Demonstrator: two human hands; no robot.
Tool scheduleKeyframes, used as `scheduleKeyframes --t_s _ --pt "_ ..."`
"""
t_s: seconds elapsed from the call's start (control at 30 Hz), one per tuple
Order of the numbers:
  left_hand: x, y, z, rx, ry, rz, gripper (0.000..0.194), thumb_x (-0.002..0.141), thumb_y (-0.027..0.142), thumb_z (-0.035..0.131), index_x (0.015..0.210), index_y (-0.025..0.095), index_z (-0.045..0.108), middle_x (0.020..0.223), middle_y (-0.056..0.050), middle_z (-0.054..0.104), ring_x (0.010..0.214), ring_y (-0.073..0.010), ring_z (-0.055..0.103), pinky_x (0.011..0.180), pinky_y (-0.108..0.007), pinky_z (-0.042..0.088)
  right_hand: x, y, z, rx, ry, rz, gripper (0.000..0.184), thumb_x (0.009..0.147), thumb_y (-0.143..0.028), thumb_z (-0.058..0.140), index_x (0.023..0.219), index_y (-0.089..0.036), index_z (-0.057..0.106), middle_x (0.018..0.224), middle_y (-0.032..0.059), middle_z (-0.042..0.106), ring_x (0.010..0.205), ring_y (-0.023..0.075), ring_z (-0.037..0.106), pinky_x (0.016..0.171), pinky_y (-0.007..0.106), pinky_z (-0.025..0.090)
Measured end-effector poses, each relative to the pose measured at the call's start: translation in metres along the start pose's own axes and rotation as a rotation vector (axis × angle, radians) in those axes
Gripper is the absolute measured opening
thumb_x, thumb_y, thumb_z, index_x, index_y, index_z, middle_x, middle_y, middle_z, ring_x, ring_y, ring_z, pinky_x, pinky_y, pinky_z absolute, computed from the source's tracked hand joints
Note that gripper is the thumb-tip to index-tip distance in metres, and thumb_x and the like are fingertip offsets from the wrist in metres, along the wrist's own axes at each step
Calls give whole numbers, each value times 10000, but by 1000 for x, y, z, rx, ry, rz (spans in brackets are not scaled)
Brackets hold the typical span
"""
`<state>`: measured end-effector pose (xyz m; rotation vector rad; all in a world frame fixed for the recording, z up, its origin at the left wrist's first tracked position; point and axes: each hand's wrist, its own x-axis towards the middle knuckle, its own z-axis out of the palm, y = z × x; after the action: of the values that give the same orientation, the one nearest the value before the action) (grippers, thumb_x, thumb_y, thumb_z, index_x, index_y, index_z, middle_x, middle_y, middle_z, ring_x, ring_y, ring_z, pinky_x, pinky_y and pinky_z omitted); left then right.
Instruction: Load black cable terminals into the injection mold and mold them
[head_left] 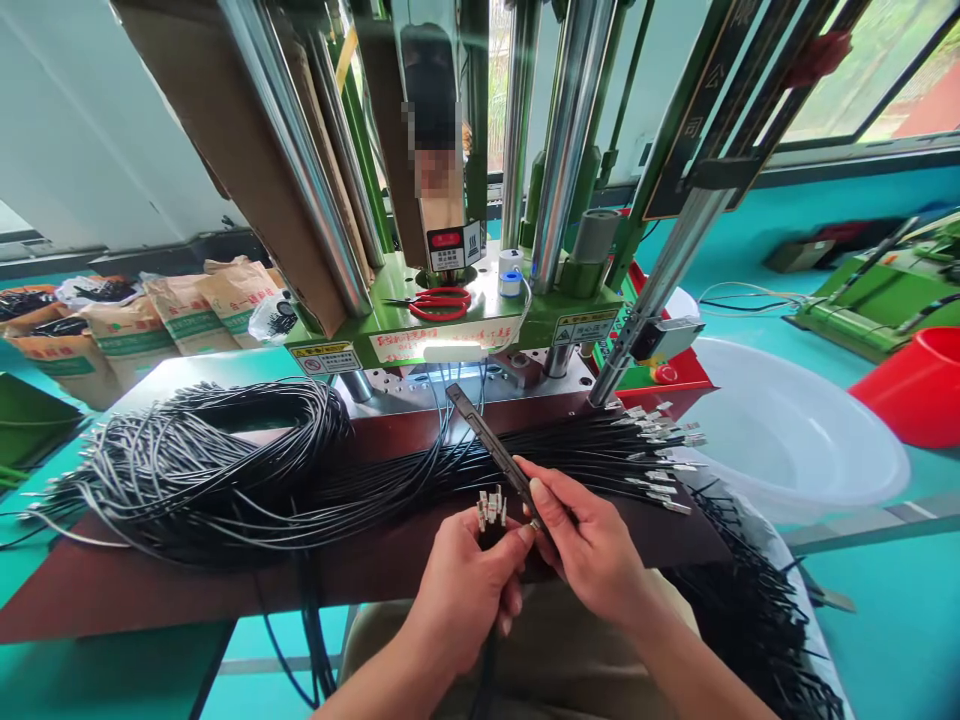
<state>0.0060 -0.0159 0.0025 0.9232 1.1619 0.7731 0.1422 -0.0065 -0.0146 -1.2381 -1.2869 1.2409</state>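
Left hand (472,575) and right hand (589,535) close together at the flat brown table (172,600).
The left curls around a bunch of silver-tipped black cables (492,512), tips upward; the right, wrist angled inward, pinches a long dark flat bar (487,438) slanting up-left.

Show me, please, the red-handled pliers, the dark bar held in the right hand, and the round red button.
Red-handled pliers (418,303): head view, near the joint.
Dark bar (491,443): head view, middle of its visible length.
Round red button (664,374): head view, its cap.
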Motion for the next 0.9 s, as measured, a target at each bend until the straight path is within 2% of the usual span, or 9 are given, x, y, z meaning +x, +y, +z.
scheduleKeyframes --t_s 0.13,0.2,0.27,0.37,0.5,0.6,0.7,0.9 --pt "-1 5 -8 -67 -84 3 306 752 419 663 797 124 599 556 11 522 426 -85 472 393 -202 411 -1 -4 -4 113 -4 121 512 877 -535 507 1292 -238 544 662 -19 534 429 56 416 340 152 338" --pt "-2 8 -14 -114 -78 -6 317 746 385 681 904 117 624 620 -9 563 529 -100 533 521 -233 478 -3 -7 -9 193 15 198 561 850 -559 533 1322 -257 509 693 -14 550 427 58 431 312 139 308" --pt "-2 10 -18 -156 -32 -25 355 746 361 687 1003 126 618 644 -6 573 578 -98 545 575 -229 482 -5 -9 -14 245 31 248 575 824 -570 563 1319 -283 507 745 -4 573 444 62 456 303 128 292" --pt "-1 11 -19 -167 10 -24 353 754 360 676 1016 141 586 546 43 509 466 -68 462 450 -179 397 -7 -8 -16 260 15 272 559 821 -567 571 1303 -289 521 745 -7 574 453 63 465 314 126 301" --pt "1 11 -11 -140 12 -3 291 740 375 686 879 175 527 550 79 447 369 -33 323 308 -149 238 -6 -3 -13 200 -11 197 570 850 -560 527 1317 -234 517 664 -8 567 399 66 412 293 148 280" --pt "1 11 -5 -68 -44 -36 283 755 401 667 802 162 523 535 76 427 358 -25 293 289 -145 227 -5 -1 -13 174 -21 169 571 868 -548 506 1328 -210 508 553 -36 521 364 65 371 293 159 279" --pt "2 10 -3 -22 -41 -37 291 770 423 646 777 154 535 528 69 428 357 -26 295 285 -144 234 -5 -2 -14 149 -46 161 571 888 -539 479 1340 -190 495 466 -65 450 349 64 346 302 155 275" --pt "3 6 -4 1 -31 -21 289 780 431 633 744 158 544 508 69 420 353 -30 297 290 -148 247 -5 -7 -15 138 -77 198 630 865 -570 490 1355 -173 478 472 -57 461 354 72 370 310 165 284"
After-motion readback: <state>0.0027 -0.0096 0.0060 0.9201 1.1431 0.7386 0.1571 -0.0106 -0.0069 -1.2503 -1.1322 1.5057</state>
